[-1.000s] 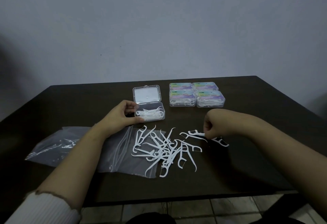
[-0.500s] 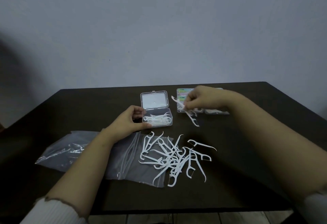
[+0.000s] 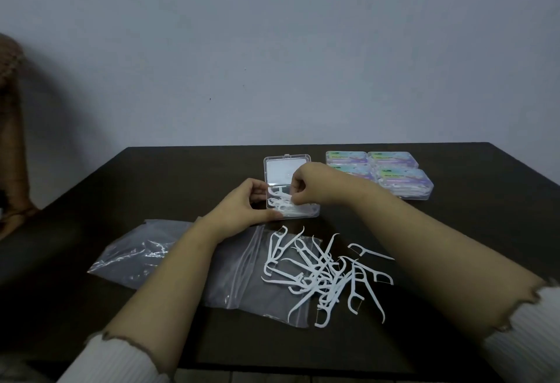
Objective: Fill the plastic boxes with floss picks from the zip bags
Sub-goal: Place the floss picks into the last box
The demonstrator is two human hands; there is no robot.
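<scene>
Mostly bare dark table (image 3: 169,188) around us. Labels on four closed boxes (image 3: 394,175) unreadable. Our left hand (image 3: 242,211) grips the open box (image 3: 303,211) at its left side; our right hand (image 3: 306,182) pinches floss picks (image 3: 280,201) over it. Loose picks (image 3: 321,273) beside the zip bag (image 3: 242,273).

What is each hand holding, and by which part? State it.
The left hand grips the open plastic box by its left end. The right hand pinches floss picks over the box; which part of them cannot be told.
</scene>
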